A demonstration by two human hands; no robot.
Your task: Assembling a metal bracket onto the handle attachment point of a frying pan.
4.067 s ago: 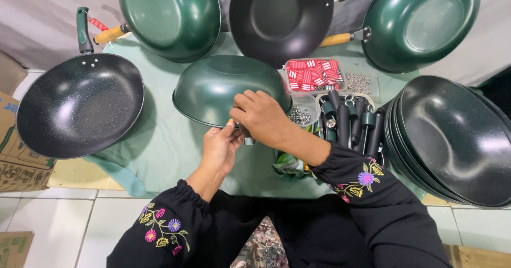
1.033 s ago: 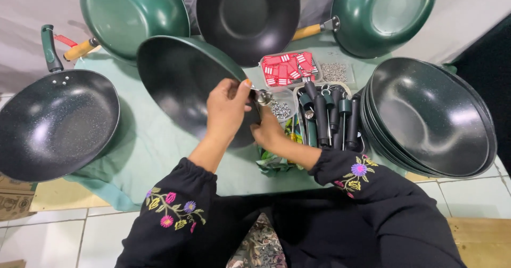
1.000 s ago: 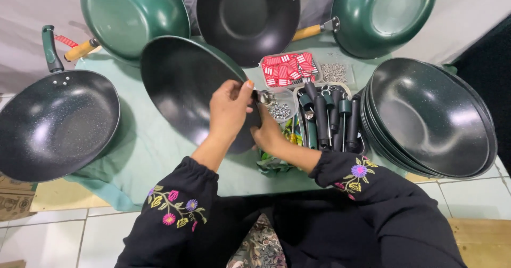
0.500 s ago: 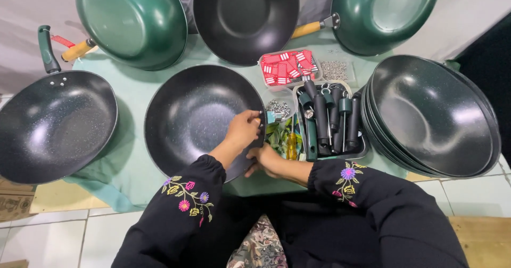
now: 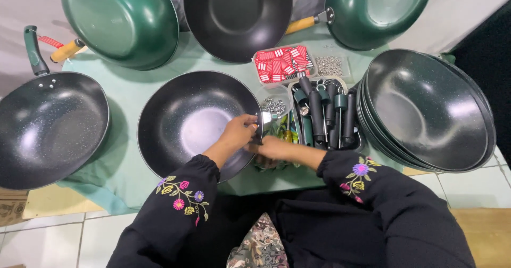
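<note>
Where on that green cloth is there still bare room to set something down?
Bare cloth shows between the left pan, the middle pan and the green wok. A smaller strip lies below the handle tray. Around both hands, left and right, it is crowded.

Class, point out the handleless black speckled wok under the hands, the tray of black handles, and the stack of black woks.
Handleless black speckled wok [image 5: 186, 124], head view, inner base.
Tray of black handles [image 5: 326, 113], head view, a handle.
Stack of black woks [image 5: 426, 108], head view, top bowl.
</note>
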